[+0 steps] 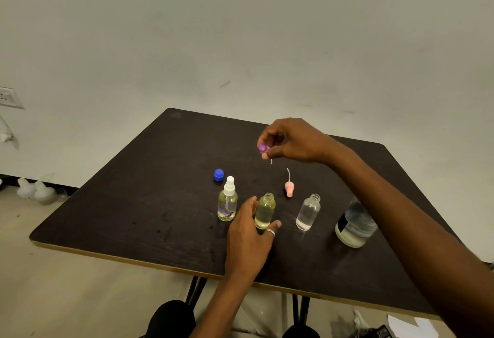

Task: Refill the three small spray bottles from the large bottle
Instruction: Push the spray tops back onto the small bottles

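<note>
Take the table top as a clock face with 12 at the far edge. The three small spray bottles stand in a row just on the 6 side of centre. The one towards 9, the capped bottle point(227, 204), is clear with yellowish liquid, a purple mark low on its side and a white spray head on top. The middle bottle point(265, 210) has an open neck and holds yellowish liquid. The left hand point(248, 233) reaches in from 6 and holds it low down, fingers on its 9 side and thumb on its 3 side, with a silver ring point(270, 232) on the thumb.

The open clear bottle point(308, 213), towards 3, has only a little colourless liquid at its base. Further towards 4 stands the large bottle point(355, 224) — clear, dark-labelled, pale liquid low inside, its top hidden by the right forearm.

The right hand point(291, 141) is raised above the table towards 12, pinching a purple spray head point(263, 147) in its fingertips, with the thin tube hanging below. A pink spray head point(289, 188) lies on the table between the open bottles, tube pointing to 12. A blue cap point(218, 174) sits at 11 of the capped bottle.

The table point(133, 204) is dark wood grain with a pale edge on black legs. Behind is a plain off-white wall with a socket point(8, 97) at far left — below it, white plastic bottles point(34, 190) on the pale floor.
</note>
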